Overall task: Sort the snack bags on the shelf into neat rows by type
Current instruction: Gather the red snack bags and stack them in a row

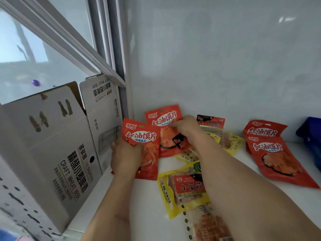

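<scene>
On the white shelf (149, 206), my left hand (125, 157) grips the lower left of a red snack bag (144, 138) held upright at the shelf's left end. Behind it stands a second red bag (165, 122), and my right hand (185, 127) pinches its upper right part. Two more red bags (276, 153) lie overlapped at the right. A yellow bag with a red label (184, 188) lies in front between my arms, and a clear strip of small packs (208, 223) runs below it. More yellow bags (231, 140) and a black-topped pack (211, 121) lie behind my right wrist.
A white cardboard beer carton (52, 145) with open flaps stands just left of the shelf, close to my left hand. The white back wall (208, 66) rises behind the bags. A blue bin (311, 134) sits at the far right edge.
</scene>
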Demonstrator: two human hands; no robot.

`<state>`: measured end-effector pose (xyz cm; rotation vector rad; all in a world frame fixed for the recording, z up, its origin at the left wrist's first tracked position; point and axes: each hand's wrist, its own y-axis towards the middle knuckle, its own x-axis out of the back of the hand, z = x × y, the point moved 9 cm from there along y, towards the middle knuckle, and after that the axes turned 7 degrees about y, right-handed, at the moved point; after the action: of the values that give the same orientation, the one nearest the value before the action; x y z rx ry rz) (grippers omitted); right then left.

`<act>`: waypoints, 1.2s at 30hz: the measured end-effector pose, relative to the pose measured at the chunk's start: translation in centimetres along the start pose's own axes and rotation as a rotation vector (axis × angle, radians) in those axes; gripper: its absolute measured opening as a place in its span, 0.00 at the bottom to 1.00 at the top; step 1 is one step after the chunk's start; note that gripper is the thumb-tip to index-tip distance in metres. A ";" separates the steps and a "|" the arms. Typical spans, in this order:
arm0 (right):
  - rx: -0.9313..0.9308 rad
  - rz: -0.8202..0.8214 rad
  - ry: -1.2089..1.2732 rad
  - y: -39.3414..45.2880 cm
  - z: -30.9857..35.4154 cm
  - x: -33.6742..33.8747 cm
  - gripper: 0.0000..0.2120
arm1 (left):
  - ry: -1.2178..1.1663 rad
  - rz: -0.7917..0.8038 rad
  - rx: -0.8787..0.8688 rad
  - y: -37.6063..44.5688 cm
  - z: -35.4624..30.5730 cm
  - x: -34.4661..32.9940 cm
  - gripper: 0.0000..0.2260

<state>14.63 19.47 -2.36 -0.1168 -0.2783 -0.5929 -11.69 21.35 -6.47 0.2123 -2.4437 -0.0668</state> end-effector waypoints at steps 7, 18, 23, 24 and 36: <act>0.262 0.030 -0.018 -0.9 2.3 0.5 0.14 | -0.145 -0.007 0.020 -0.7 -0.6 1.0 0.26; 0.031 0.095 0.356 -0.7 -1.6 0.0 0.16 | -0.355 0.056 -0.049 -1.0 -1.4 0.6 0.20; -0.087 0.177 0.559 -1.2 -2.0 -1.5 0.10 | -0.484 0.117 -0.089 -1.1 -1.8 0.0 0.19; -0.120 0.189 0.621 -1.4 -1.9 -1.7 0.10 | -0.506 0.131 -0.091 -1.0 -1.8 -0.2 0.18; -0.222 0.243 0.728 -5.0 -1.2 -1.0 0.11 | -0.718 0.209 -0.096 -2.0 -3.4 -0.8 0.14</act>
<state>11.32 15.67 -3.60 -0.1389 0.5036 -0.3894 -8.64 19.49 -4.51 -0.1418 -3.1498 -0.1962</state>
